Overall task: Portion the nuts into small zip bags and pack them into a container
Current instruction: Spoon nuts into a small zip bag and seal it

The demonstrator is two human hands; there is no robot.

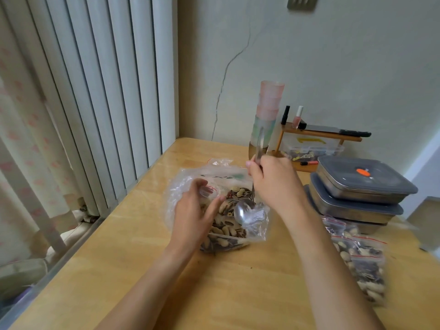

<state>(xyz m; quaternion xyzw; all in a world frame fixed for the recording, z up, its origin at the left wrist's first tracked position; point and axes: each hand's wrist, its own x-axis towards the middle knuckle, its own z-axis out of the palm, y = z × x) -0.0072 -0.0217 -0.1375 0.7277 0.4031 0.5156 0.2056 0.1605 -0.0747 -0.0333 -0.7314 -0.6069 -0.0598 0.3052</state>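
Vertical blinds [100, 91] fill the left edge, beside the wooden table [133, 258] that carries everything else. Left hand [192, 215], forearm reaching in from the lower middle, rests on the near-left side of the large clear bag [185, 177], fingers curled loosely; thumb and forefinger pinch the red-lined rim of a small zip bag [207, 192] and hold its mouth agape over the contents. Nuts [226, 231] (peanuts in the shell mixed with striped seeds) lie heaped inside the large bag at table centre. Spoon [242, 210], a long metal one, stands nearly upright with its bowl just above the nuts, close beside the small bag's opening; whether the bowl carries anything cannot be told. Right hand [276, 184], wrist bent downward, is closed in a fist round the upper handle, the handle's tip showing above the knuckles. Behind it stands a stack of pink and green cups [270, 108], partly hidden by the handle. Further right, a small wooden shelf [321, 134] bears a knife [338, 131] and nail polish bottles [297, 116]. Three stacked lidded metal containers [357, 194] sit at the right, and filled zip bags [362, 265] lie in front of them near the table's edge.
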